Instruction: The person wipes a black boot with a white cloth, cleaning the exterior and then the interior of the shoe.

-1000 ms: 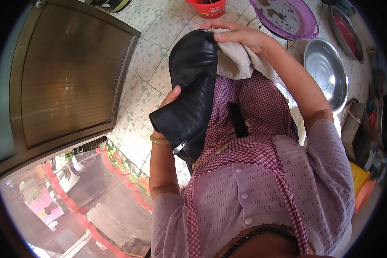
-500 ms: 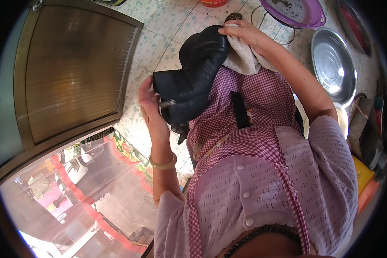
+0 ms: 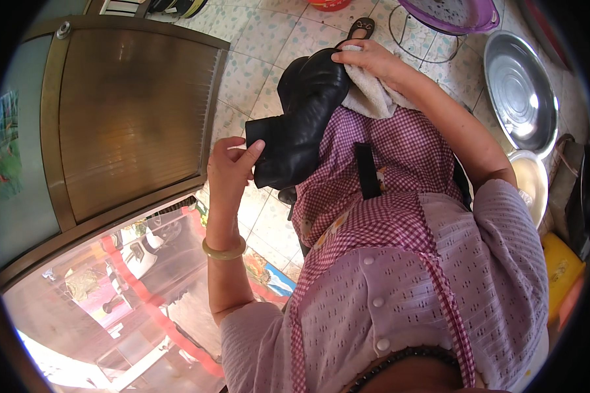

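- Head view, read as a clock with 12 at the top: the left hand (image 3: 228, 171) sits toward 10 o'clock, its forearm rising almost straight from the 7 o'clock side, wrist ringed by a pale bangle (image 3: 224, 254).
- That hand pinches the edge of a black boot (image 3: 308, 108), thumb flat on the near face, fingers bent at the edge.
- Right hand (image 3: 373, 62): at 1 o'clock, elbow bent near 3, forearm slanting up and inward. It grips a white cloth (image 3: 372, 95), thumb against the boot's upper end.
- The boot lies between both hands, near 12 o'clock, above the edge of the checked apron (image 3: 390, 141).
- Its folds make toe and opening hard to tell apart; some left fingertips are hidden behind it, and the right fingers are partly lost in the cloth.
- A small dark shape under the boot, toward 11, cannot be made out.
- Cut off at the upper rim: a red container (image 3: 329, 4) at 12, a purple basin (image 3: 484, 23) at 1.
- Counted: one boot, one cloth, one bangle, two hands, one dark shoe (image 3: 361, 27) near 1, three blouse buttons (image 3: 377, 302) toward 5.
- At least three basins: the purple one, a silver one (image 3: 518, 85) at 2, a pale one (image 3: 543, 190) at 3.
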### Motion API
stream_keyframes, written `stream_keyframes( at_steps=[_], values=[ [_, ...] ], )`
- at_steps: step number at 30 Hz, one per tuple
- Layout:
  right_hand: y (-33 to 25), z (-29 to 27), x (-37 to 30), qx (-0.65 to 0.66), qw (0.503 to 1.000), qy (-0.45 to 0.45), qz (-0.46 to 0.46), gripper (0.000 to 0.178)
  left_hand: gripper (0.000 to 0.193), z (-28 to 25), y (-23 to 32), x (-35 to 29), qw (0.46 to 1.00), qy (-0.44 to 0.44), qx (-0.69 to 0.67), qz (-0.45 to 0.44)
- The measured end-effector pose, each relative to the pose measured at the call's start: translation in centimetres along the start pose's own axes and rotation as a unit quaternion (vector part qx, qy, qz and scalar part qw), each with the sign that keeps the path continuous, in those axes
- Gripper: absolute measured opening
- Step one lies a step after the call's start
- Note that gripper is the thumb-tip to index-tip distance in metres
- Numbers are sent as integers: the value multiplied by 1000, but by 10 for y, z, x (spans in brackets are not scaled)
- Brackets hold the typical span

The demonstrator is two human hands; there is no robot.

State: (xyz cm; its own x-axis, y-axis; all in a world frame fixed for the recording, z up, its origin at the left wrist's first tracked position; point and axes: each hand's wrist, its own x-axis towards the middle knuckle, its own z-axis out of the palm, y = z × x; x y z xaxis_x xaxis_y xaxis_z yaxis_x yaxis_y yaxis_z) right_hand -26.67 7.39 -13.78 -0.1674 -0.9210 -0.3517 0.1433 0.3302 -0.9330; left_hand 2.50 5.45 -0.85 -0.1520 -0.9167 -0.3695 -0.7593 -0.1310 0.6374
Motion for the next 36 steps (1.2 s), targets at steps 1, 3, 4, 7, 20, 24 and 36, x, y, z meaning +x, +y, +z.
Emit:
stream_keyframes(
  at_steps=[1,3,4,7,20,24,36],
  values=[
    [6,-1,5,-12,1000,7,-3,54,33,-1,4,1,999,-46,-28,7],
    [10,-3,8,-22,1000,6,-9,50,27,1,7,2,987,-118,-111,23],
    [9,-3,8,-21,1000,-3,-13,49,23,3,5,2,975,-146,-166,29],
    [13,-3,10,-62,997,17,-43,45,21,8,22,-11,971,-92,23,217],
    [-82,54,-107,-445,852,-60,-269,56,22,36,37,-54,907,-279,209,237],
    [-80,56,-103,-465,836,-94,-274,52,30,44,41,-59,898,-335,125,255],
    [-94,57,-110,-431,826,-47,-361,21,22,32,48,-55,944,-276,92,153]
  ],
)
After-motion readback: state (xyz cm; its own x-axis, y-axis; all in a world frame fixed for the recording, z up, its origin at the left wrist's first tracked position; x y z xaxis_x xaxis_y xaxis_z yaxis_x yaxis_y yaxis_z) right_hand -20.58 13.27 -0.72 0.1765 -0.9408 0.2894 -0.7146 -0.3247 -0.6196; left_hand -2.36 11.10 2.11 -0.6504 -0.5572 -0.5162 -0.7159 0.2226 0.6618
